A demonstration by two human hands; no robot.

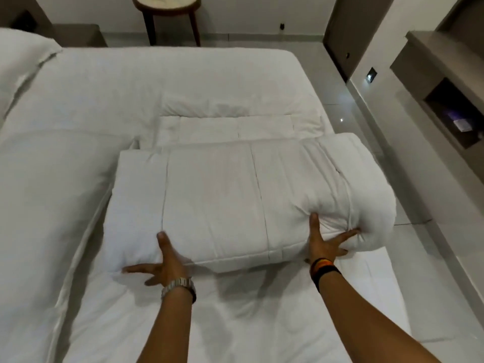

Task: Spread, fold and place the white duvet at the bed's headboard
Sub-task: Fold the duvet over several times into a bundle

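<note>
The white duvet [217, 203] lies folded into a thick quilted block on the bed [157, 82], with its rounded fold bulging over the bed's right edge. My left hand [162, 263], wearing a metal watch, presses its spread fingers against the block's near left corner. My right hand [324, 242], with dark wristbands, is splayed against the near right end, thumb on top and fingers pushed into the bulge. Both hands grip the near edge of the duvet. The headboard is out of sight beyond the left edge.
White pillows [23, 56] lie at the far left. A long white pillow or bedding roll [39, 205] lies along the left. A round wooden stool [167, 11] stands beyond the bed. Glossy tiled floor [366, 142] and a grey wall unit [445, 82] are on the right.
</note>
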